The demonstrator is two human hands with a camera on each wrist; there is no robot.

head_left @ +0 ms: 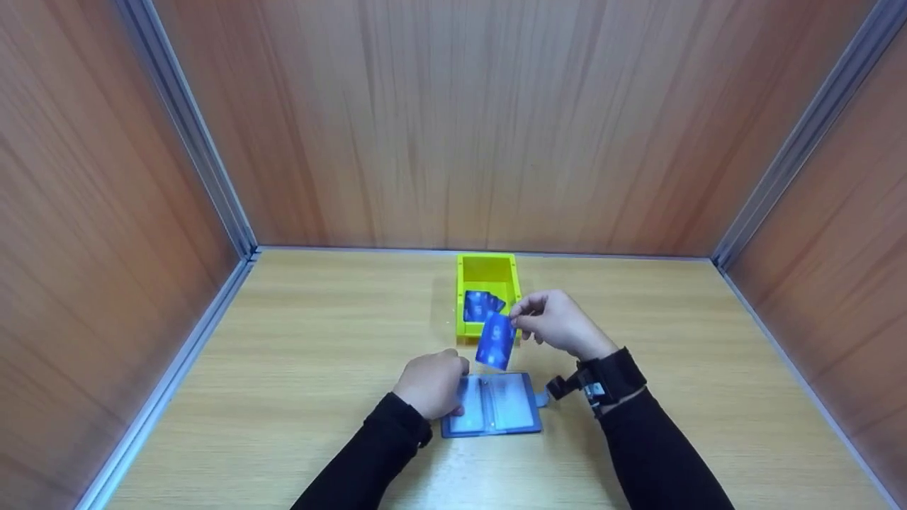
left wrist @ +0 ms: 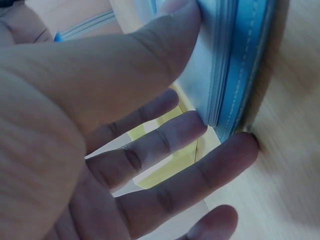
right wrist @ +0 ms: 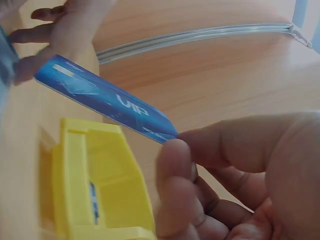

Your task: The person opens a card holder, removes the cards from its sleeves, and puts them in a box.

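While the card holder [head_left: 494, 405] lies open and flat on the wooden table [head_left: 283, 354], the left hand [head_left: 431, 384] rests on its left edge: the left wrist view shows the thumb [left wrist: 150, 45] laid over the stacked sleeves and the fingers [left wrist: 170, 137] fairly straight, their tips touching the blue stitched cover [left wrist: 245, 65], so the hand presses rather than clasps. The holder's clear pockets face up, and its small tab [head_left: 542, 398] sticks out on its right side. Above the holder and just clear of it, a blue card [head_left: 495, 341] hangs tilted in the air, its lower end near the left hand. Beyond the holder, touching nothing else, stands a yellow bin [head_left: 487, 273] with more blue cards [head_left: 482, 304] lying inside. To the right of the holder and above it, the right hand [head_left: 556, 324] pinches the raised card by its upper corner; the right wrist view shows the thumb [right wrist: 225, 145] and forefinger [right wrist: 175, 185] closed on the card's end, the letters "VIP" legible on its face. A black strap [head_left: 613, 375] circles the right wrist, to the right of the holder.
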